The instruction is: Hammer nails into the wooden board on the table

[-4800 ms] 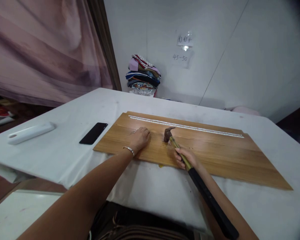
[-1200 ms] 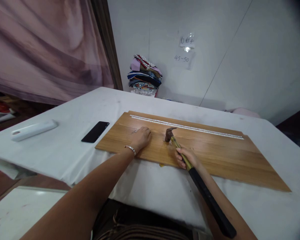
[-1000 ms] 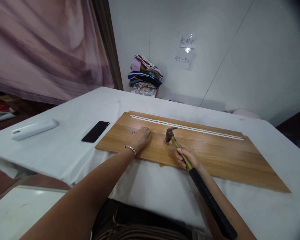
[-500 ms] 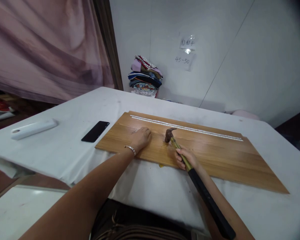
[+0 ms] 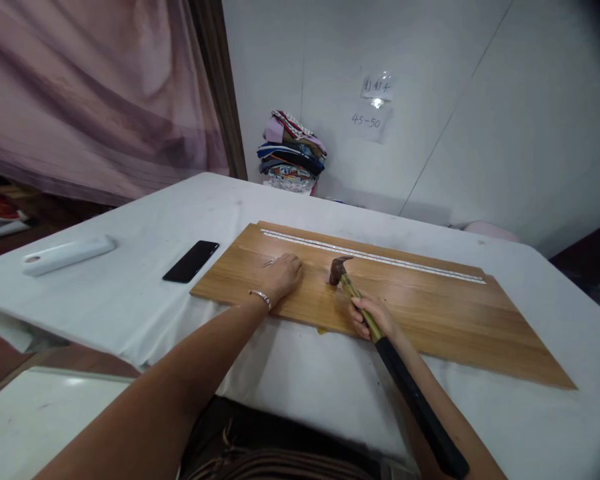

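My right hand (image 5: pixel 373 317) is wrapped round the yellow upper handle of a claw hammer (image 5: pixel 415 397), below its rusty head. The head's striking face is down at the wooden board (image 5: pixel 455 317), and its claw points right. Whether a nail stands under the face I cannot make out. My left hand (image 5: pixel 285 273), with a bracelet at the wrist, rests palm down on the board left of the hammer head, its fingers lying on the wood. Small nails (image 5: pixel 269 262) lie just beyond that hand's left side.
Two pale measuring strips (image 5: pixel 380 257) run along the board's far side. On the white-covered table (image 5: pixel 135 233), a black phone (image 5: pixel 191 261) and a white plastic object (image 5: pixel 70 255) lie to the left. Folded cloths (image 5: pixel 293 152) are stacked against the wall.
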The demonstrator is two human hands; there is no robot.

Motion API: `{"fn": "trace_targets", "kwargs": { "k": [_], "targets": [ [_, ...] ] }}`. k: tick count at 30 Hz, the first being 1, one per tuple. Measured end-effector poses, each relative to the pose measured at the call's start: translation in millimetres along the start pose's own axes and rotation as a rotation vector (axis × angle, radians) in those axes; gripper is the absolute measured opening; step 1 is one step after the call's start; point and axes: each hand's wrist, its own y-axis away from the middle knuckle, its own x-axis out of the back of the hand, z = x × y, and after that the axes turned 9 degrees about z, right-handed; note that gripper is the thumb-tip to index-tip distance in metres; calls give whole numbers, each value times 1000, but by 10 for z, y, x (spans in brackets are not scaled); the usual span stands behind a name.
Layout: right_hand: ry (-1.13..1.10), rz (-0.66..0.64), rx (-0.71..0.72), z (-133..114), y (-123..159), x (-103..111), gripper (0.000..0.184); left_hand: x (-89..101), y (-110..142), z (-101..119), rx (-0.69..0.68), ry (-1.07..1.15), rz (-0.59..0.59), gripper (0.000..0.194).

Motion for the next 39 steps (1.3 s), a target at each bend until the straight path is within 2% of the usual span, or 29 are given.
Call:
{"fn": "trace_targets", "kwargs": {
  "k": [5, 11, 33, 39],
  "targets": [
    [-42, -11, 46, -28, 24, -4, 38, -26, 5, -22, -1, 19, 22, 26],
    [-27, 4, 25, 4, 2, 8, 39, -15, 10, -18, -13, 26, 43, 25],
    [-12, 3, 6, 20, -19, 14, 36, 6, -3, -3, -2, 21, 11, 26],
    [-33, -12, 40, -21, 14, 4, 36, 12, 4, -8, 6, 27, 16, 25]
  ]
}}
